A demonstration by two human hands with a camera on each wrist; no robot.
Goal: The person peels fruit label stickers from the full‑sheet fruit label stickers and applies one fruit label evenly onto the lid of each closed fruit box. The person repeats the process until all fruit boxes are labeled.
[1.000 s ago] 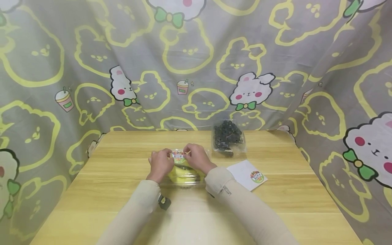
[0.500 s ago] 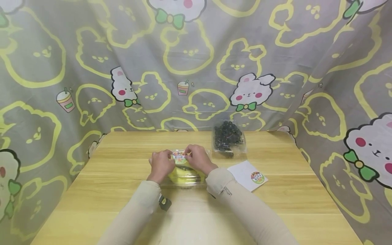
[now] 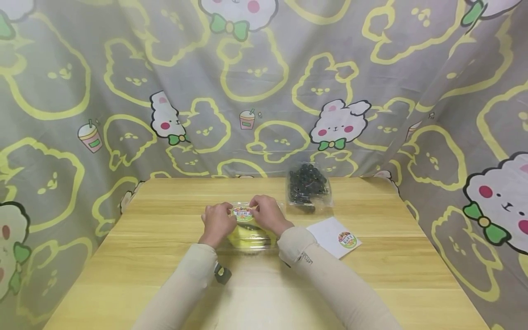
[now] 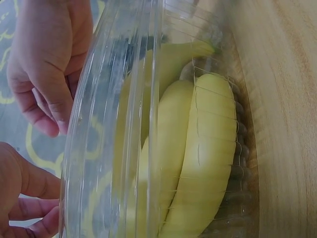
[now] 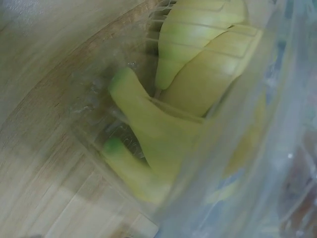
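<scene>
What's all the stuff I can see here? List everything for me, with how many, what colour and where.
clear box of bananas: one, see-through plastic, middle of the table, under both hands
bananas: several, exact count unclear, yellow with green tips, inside the clear box
round sticker: one, multicoloured, on the box lid between the hands
box of dark berries: one, clear with near-black fruit, far side of the table, right of centre
white sheet: one, white, carrying one more round sticker, right of the banana box
table: one, light wood
curtain: grey with yellow outlines and white bunnies, behind and beside the table
sleeves: two, beige, on both forearms
left hand: on the lid's left side
right hand: on the lid's right side
</scene>
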